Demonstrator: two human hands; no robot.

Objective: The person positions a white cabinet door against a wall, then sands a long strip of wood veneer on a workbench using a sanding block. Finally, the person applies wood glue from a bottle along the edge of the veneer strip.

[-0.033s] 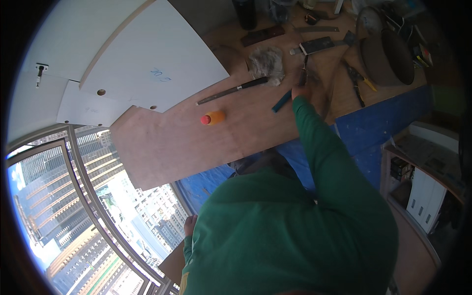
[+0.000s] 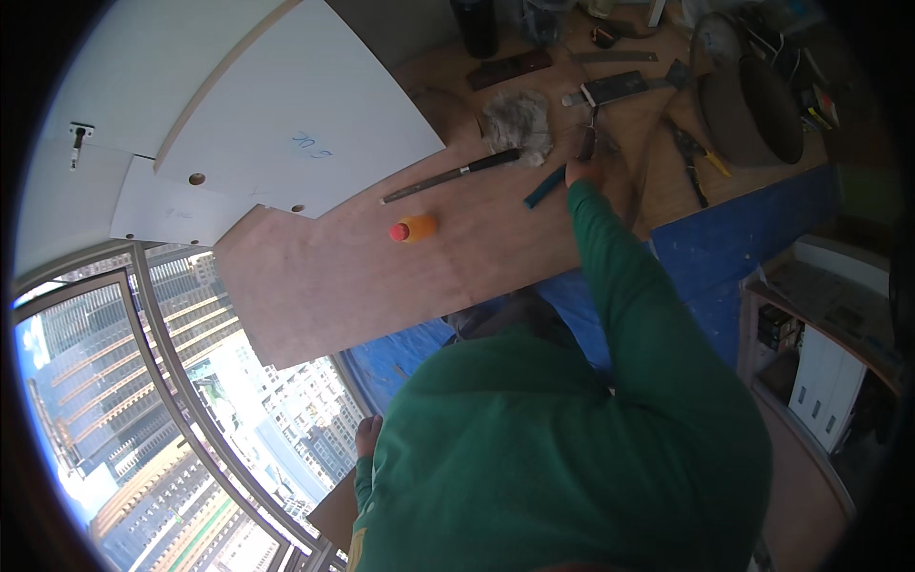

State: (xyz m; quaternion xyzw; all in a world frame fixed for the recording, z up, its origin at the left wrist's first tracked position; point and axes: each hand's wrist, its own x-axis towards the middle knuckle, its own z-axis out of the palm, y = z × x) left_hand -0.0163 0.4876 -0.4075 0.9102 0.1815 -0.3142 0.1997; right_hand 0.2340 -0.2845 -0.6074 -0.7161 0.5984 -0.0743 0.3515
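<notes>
right hand is reaching across the plywood bench, its grip state unclear, risking nudging the teal tool and orange bottle

An orange bottle lies beside white panels.

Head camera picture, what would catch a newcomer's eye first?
The green sleeve fills the lower middle, stretching up to the right hand on the wooden board among scattered tools. An orange bottle lies alone mid-board, and the window at lower left shows city towers.
</notes>
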